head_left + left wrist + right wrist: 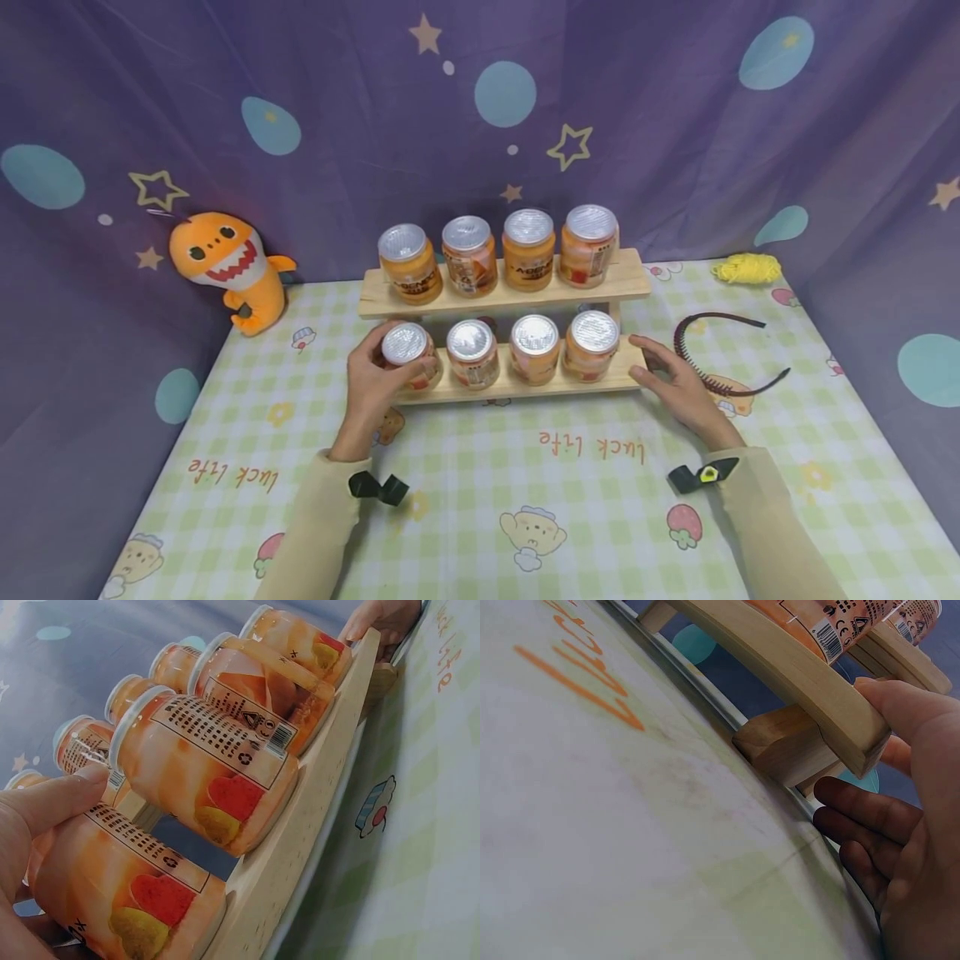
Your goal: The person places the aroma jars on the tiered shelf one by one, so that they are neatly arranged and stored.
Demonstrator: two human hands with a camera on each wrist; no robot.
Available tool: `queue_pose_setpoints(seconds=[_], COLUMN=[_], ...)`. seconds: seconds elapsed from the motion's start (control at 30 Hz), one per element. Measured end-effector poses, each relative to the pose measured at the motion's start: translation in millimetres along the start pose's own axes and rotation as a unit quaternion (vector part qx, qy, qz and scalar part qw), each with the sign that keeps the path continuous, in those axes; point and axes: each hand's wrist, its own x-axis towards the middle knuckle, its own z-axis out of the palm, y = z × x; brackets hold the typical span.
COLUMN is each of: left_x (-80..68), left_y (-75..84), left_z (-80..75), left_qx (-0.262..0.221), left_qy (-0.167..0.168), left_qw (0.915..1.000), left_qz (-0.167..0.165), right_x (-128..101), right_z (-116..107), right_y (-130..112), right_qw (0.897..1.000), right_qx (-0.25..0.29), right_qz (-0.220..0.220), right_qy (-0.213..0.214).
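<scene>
A two-tier wooden rack point(505, 297) stands on the table with several orange jars with silver lids in a row on each tier. My left hand point(378, 375) grips the leftmost jar point(406, 345) of the lower tier, thumb across its front. In the left wrist view that jar point(142, 892) stands upright on the board, its label showing red and yellow hearts. At the right end of the lower board point(802, 682), my right hand point(678, 387) holds the corner between thumb and index finger. Its other fingers point(870, 814) curl loosely below the board.
An orange shark plush point(232, 267) leans at the back left. Right of the rack lie a dark headband point(682, 342) and a yellow yarn bundle point(747, 268). A checked cloth point(465, 483) covers the table; a purple curtain point(337, 192) hangs behind.
</scene>
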Motion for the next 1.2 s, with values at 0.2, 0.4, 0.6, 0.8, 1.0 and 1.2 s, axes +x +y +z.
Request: queue_pose_setpoints(seconds=[0.2, 0.4, 0.6, 0.8, 1.0, 1.2], left_x=[2.0, 2.0, -2.8, -11.5, -16.6, -3.2], left_y=[-2.4, -5.6, -3.3, 4.0, 4.9, -9.9], left_z=[-0.2, -2.5, -9.1, -17.5, -38.6, -77.9], left_qx=[0.003, 0.026, 0.064, 0.114, 0.149, 0.224], left_qy=[-0.004, 0.001, 0.008, 0.034, 0.112, 0.188], left_qw=[0.9997, 0.999, 0.9974, 0.9897, 0.9734, 0.9456], left_qz=[0.025, 0.036, 0.033, 0.08, 0.133, 0.143], right_x=[0, 5, 7, 8, 2, -10], right_z=[0, 2, 4, -3, -21, -56], right_y=[0, 5, 5, 1, -4, -26], right_qw=[1.0, 1.0, 1.0, 1.0, 1.0, 0.994], right_qx=[0.005, 0.004, 0.007, -0.001, 0.0, -0.08], right_qz=[-0.005, -0.011, -0.009, -0.012, -0.017, -0.035], right_qy=[0.002, -0.001, -0.008, -0.025, -0.021, 0.07])
